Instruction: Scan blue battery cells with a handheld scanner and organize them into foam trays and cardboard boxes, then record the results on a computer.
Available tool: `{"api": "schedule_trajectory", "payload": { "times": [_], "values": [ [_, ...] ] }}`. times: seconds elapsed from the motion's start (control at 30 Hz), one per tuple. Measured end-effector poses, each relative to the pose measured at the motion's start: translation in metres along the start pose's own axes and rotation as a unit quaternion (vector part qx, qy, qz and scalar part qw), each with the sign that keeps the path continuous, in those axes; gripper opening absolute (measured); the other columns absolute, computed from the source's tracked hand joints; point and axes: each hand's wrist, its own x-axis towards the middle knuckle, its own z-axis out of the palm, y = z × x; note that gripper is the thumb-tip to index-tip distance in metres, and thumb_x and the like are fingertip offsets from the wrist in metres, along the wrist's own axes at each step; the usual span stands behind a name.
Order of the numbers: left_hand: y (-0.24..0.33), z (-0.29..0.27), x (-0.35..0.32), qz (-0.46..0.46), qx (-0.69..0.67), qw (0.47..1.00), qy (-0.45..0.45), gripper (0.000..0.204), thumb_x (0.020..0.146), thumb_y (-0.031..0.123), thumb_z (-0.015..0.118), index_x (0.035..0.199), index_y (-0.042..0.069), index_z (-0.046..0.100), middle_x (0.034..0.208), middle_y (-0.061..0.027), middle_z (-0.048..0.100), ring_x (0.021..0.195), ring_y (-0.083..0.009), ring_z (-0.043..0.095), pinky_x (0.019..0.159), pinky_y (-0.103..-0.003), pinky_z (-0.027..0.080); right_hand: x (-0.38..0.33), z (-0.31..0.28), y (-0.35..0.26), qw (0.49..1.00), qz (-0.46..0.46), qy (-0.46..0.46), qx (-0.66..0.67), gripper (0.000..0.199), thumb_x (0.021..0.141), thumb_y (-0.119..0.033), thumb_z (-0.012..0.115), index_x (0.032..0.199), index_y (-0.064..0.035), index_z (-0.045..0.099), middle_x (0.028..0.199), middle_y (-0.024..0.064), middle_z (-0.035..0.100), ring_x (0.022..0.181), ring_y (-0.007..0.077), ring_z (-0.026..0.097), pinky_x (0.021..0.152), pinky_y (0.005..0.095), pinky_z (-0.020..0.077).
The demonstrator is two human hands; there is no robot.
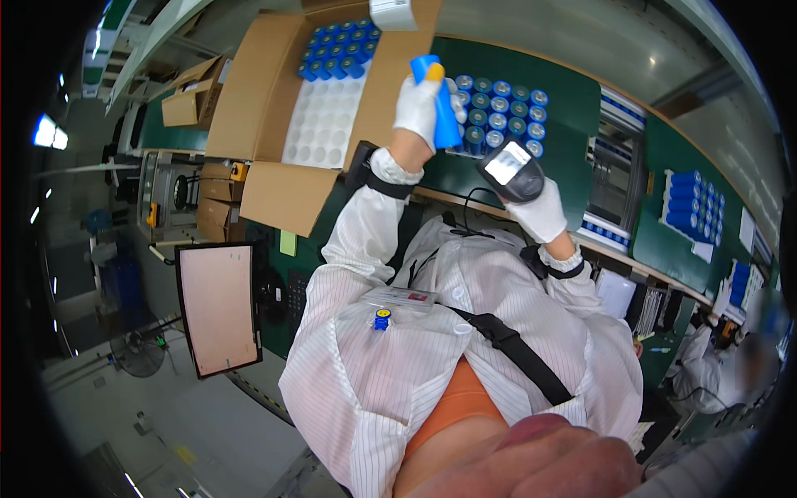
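Left hand (418, 112): gripping a blue cell (447, 124), gloved in white, raised between the box (253, 91) and the block (499, 106) of upright cells.
Cell: held tilted along its length, wrapped by thumb and fingers; probably gripped so fully because round and smooth.
Right hand (540, 214): gripping a black scanner (525, 183), also gloved in white; mostly hidden at the fingertips.
Scanner: held just beside the near edge of the block, with broad head away from the body, perhaps to leave its front free of fingers.
Cable (470, 199): looped near the scanner, apparently slack enough for easy lifting.
Block: standing in close rows on the green tabletop (573, 124), ends up; likely packed tight against toppling or rolling.
Box: left of the left hand, with flaps folded outward, presumably for free reach inside.
Tray (320, 129): white, lying in the box, with cells in the far rows and round pockets visible nearer; likely shaped to hold each cell apart.
Wristbands (390, 187): black, cinched over both cuffs, seemingly to hold loose sleeves back.
Screen (220, 307): upright at far left, too pale to read.
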Motion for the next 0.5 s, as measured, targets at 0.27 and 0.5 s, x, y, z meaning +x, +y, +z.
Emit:
{"api": "schedule_trajectory", "payload": {
  "times": [0.27, 0.5],
  "values": [
    [-0.119, 0.018, 0.000, 0.112, 0.367, 0.920, -0.073, 0.045, 0.083, 0.007, 0.075, 0.123, -0.001, 0.056, 0.108, -0.0117, 0.068, 0.097, -0.0205, 0.068, 0.084, -0.029, 0.053, -0.053, -0.063, 0.055, 0.960, 0.187, 0.170, 0.122, 0.019, 0.086, -0.013, 0.076, 0.097, 0.0019, 0.070, 0.075, 0.0066, 0.069, 0.060, 0.0114, 0.061, 0.057, 0.0267, 0.0472],
    [-0.149, 0.013, 0.006, 0.256, 0.565, 0.781, -0.074, 0.045, 0.072, -0.003, 0.079, 0.115, 0.003, 0.065, 0.116, -0.0135, 0.065, 0.107, -0.0275, 0.063, 0.093, -0.034, 0.051, -0.069, -0.069, 0.069, 0.952, 0.178, 0.212, 0.130, 0.020, 0.086, -0.009, 0.075, 0.101, 0.0027, 0.068, 0.073, 0.0067, 0.067, 0.058, 0.0117, 0.059, 0.055, 0.0263, 0.0464]
  ]
}}
